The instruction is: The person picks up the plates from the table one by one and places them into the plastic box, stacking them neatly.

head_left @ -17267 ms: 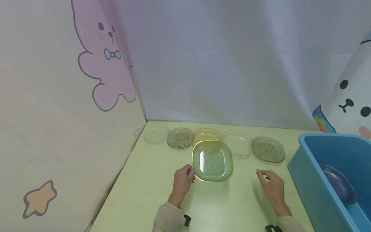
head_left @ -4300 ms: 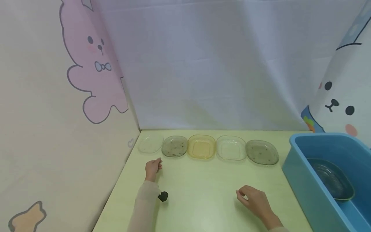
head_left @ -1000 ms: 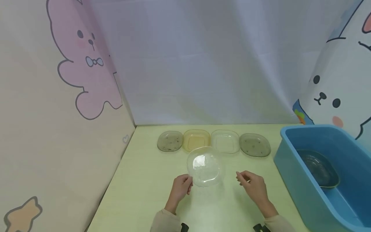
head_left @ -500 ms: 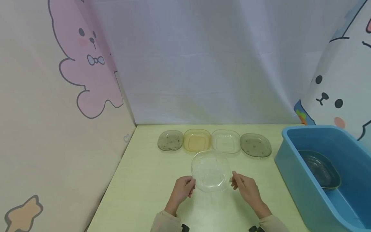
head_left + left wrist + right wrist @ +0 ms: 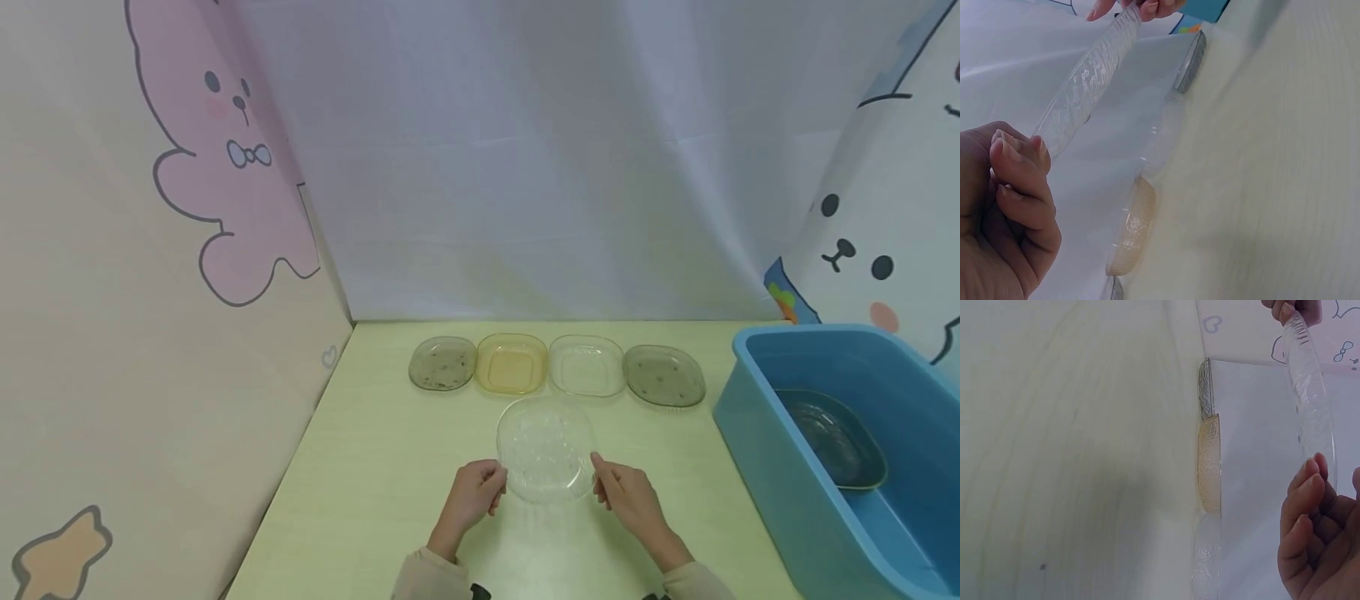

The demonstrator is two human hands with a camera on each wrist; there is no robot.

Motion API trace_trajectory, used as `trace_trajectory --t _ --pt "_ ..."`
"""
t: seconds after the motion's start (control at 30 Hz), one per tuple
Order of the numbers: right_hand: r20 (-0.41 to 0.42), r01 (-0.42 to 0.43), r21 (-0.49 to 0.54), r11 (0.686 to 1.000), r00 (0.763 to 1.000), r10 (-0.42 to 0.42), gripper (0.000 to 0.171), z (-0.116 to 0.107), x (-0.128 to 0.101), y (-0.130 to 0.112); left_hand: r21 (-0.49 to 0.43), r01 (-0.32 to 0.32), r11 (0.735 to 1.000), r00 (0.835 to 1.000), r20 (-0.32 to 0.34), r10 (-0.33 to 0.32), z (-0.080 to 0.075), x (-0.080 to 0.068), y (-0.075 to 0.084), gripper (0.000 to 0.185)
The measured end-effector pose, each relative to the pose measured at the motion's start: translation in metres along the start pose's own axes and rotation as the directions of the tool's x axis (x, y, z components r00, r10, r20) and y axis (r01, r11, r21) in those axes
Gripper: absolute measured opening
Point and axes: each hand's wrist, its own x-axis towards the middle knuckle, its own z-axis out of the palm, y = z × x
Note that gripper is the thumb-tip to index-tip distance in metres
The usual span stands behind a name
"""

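clear plate (image 5: 545,448) held above table (image 5: 390,467), both hands, L (image 5: 476,491) & R (image 5: 627,498)

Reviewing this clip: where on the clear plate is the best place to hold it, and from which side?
By its rim, at opposite left and right edges, as both hands do now: left hand and right hand pinch the clear plate. It is thin, shallow and lifted off the table, so only the edge offers purchase.

Soft, even, bright light fills the head view, with only faint shadows under the hands on the table (image 5: 375,467) at lower centre. A pale glare patch sits on the tabletop near the bottom edge. The wide lens bends straight lines toward the frame edges. Both wrist views are tilted, washed out and soft, their close foreground out of focus
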Motion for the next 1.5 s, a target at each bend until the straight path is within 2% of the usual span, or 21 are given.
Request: trace_trajectory --t 0.27,0.73,1.1,1.5 --pt "-0.006 0.002 -0.001 1.0 1.0 -0.002 0.053 0.004 0.001 0.001 0.01 0.004 1.0 1.0 -0.005 -0.004 0.0 0.001 -0.001 0.023" --pt "-0.074 0.054 -0.014 0.998 0.996 -0.055 0.038 0.01 -0.001 -0.001 -0.021 0.019 1.0 1.0 -0.004 -0.019 0.002 0.001 -0.004 0.025" --pt "-0.106 0.081 -0.021 0.997 0.991 -0.083 0.039 0.013 -0.004 0.0 -0.039 0.009 0.999 0.999 -0.03 -0.011 0.001 -0.002 -0.006 0.03" --pt "-0.128 0.05 -0.06 0.997 0.99 -0.057 0.038 0.01 -0.006 -0.003 -0.061 0.02 0.998 0.998 -0.056 -0.023 0.001 -0.002 -0.008 0.032"
